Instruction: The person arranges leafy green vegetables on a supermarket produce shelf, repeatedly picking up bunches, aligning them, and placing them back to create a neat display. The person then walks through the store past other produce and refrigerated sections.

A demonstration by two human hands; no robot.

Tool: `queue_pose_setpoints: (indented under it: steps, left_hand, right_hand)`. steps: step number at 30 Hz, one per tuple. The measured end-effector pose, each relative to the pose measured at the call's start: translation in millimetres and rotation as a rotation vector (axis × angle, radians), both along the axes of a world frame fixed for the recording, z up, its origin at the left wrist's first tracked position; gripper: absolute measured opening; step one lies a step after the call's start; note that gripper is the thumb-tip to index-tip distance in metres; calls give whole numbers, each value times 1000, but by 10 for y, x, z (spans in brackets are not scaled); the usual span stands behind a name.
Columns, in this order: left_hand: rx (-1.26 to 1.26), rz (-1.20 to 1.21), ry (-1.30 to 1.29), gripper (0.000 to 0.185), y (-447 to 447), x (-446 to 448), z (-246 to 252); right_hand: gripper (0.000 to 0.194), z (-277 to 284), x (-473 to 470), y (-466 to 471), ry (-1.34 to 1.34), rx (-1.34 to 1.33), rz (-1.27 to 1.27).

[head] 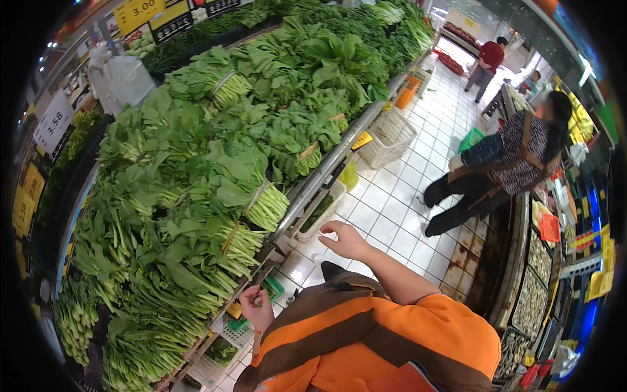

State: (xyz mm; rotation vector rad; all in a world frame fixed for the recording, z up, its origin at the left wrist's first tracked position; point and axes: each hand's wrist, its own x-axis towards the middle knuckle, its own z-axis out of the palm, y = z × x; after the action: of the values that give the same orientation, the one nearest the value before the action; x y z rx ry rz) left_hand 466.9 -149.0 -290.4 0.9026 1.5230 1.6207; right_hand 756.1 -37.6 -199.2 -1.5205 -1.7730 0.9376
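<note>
My right hand hangs beside the metal edge of the vegetable stand, fingers loosely curved and apart, holding nothing that shows. Lower down, my left hand is near the same edge with its fingers curled; a small dark green bit seems to lie between them, though what it is cannot be told. Tied bundles of leafy greens lie on the stand, their pale cut stems towards me. Another bundle with an orange tie rests just above my left hand. More loose-leaved greens fill the near end.
A white plastic crate stands on the tiled floor along the stand, with an orange crate beyond. A person in an apron stands in the aisle at right. Farther off is a person in red. Shellfish trays line the right side.
</note>
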Motion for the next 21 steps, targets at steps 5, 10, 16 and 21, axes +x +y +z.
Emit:
queue_pose_setpoints:
  steps: [5, 10, 16, 21]
  left_hand:
    - [2, -97, 108, 20, 163, 234, 64]
    - [-1, -65, 127, 19, 238, 592, 52]
    - [-47, -64, 239, 18, 436, 1322, 26]
    - [-13, -151, 360, 15, 791, 2266, 162]
  right_hand:
    - [30, -61, 451, -125, -14, -100, -61]
    - [29, -113, 809, 65, 58, 48, -33]
    - [33, -167, 1756, 305, -43, 122, 35]
    - [34, -387, 2892, 262, -98, -12, -129]
